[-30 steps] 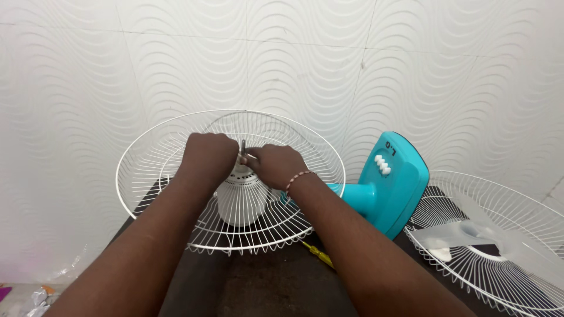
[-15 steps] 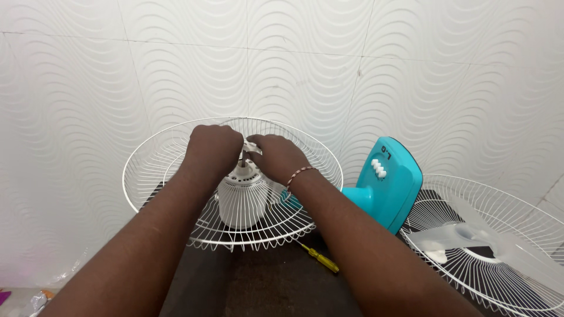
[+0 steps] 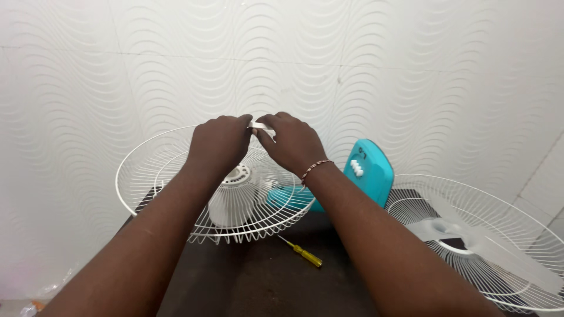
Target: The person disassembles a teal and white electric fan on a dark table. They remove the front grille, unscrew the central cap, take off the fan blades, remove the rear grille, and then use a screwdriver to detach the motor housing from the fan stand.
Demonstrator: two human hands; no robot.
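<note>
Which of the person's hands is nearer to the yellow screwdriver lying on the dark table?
The right. The right hand is raised almost straight above and behind the yellow screwdriver; the left hand is level with it but further to the left.

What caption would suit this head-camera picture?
Both hands, left hand and right hand, hold a small white ring above a white fan guard.

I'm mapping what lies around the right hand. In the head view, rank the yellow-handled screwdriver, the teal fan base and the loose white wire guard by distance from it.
From the right hand:
1. Teal plastic fan base, just to its right.
2. Yellow-handled screwdriver, below it on the dark table.
3. Loose white wire guard holding a translucent blade, far right.
</note>
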